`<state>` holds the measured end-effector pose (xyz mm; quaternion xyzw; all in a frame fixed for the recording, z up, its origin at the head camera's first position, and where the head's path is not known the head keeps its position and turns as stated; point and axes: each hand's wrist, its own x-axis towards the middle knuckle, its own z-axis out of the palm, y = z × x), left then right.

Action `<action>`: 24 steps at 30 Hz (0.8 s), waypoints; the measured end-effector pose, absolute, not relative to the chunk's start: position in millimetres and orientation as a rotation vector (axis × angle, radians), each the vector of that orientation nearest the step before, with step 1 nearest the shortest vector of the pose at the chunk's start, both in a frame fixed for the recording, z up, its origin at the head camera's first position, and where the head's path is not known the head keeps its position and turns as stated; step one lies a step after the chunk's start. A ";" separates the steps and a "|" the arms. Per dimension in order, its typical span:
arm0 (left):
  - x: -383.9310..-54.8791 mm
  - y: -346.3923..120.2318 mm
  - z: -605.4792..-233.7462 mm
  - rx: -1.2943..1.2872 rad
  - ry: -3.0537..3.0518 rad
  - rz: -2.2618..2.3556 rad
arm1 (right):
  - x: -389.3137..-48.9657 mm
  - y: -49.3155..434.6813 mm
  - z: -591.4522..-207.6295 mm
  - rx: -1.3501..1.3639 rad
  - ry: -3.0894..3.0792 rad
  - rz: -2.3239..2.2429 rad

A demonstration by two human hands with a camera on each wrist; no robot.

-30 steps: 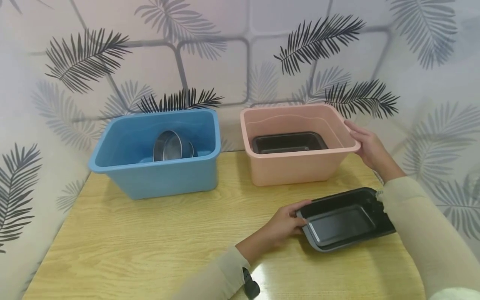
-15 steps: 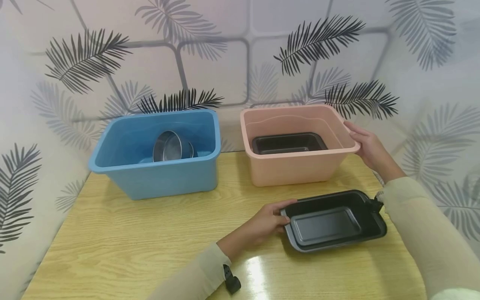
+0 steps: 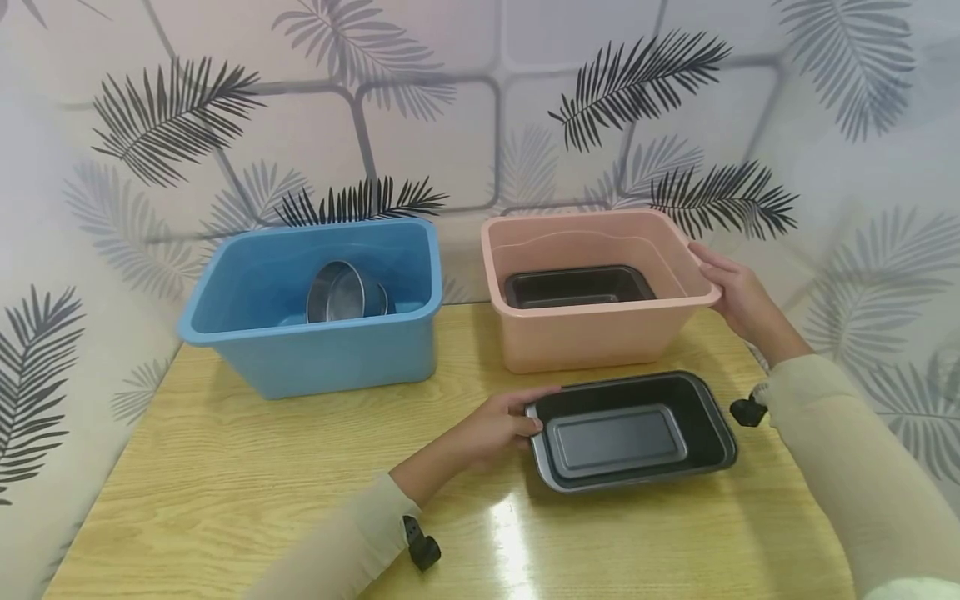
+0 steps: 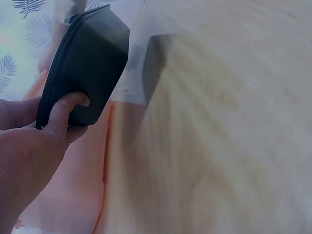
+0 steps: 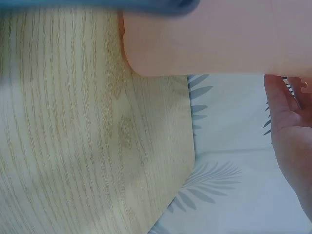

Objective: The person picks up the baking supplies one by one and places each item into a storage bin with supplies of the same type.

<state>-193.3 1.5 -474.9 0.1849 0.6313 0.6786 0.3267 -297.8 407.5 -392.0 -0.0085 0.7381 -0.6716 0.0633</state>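
Observation:
My left hand (image 3: 487, 429) grips the left end of a dark metal loaf pan (image 3: 615, 437), its thumb over the rim. In the left wrist view the loaf pan (image 4: 92, 58) hangs above the table, seen from its underside, with fingers curled against its end. My right hand (image 3: 738, 292) holds the right rim of a pink plastic bin (image 3: 585, 342) at the back of the table. Inside that bin lies a second dark loaf pan (image 3: 577, 286), its lower part hidden by the front wall. The right wrist view shows the right hand (image 5: 295, 126) at the bin's edge.
Left of the pink bin stands a blue plastic bin (image 3: 330, 354) holding round metal tins (image 3: 345, 292), partly hidden by its wall. Both bins sit on a wood-grain table (image 3: 262, 475) against a wall covering (image 3: 420, 108) with a leaf print.
My left hand has drawn the loaf pan leftward, out from under the right forearm, to in front of the pink bin. The right hand stays on the bin's rim.

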 end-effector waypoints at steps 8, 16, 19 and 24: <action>-204.0 -18.2 -452.7 0.470 1.655 1.758 | -297.2 406.4 -391.4 -0.037 2.226 -2.044; -210.6 -30.2 -426.5 0.518 1.681 1.729 | -295.8 405.7 -390.7 -0.050 2.243 -2.026; -210.4 -32.9 -416.2 0.543 1.688 1.717 | -294.2 405.0 -390.4 -0.047 2.253 -2.015; -211.4 -36.1 -403.0 0.572 1.687 1.723 | -293.4 404.4 -390.8 -0.044 2.278 -1.993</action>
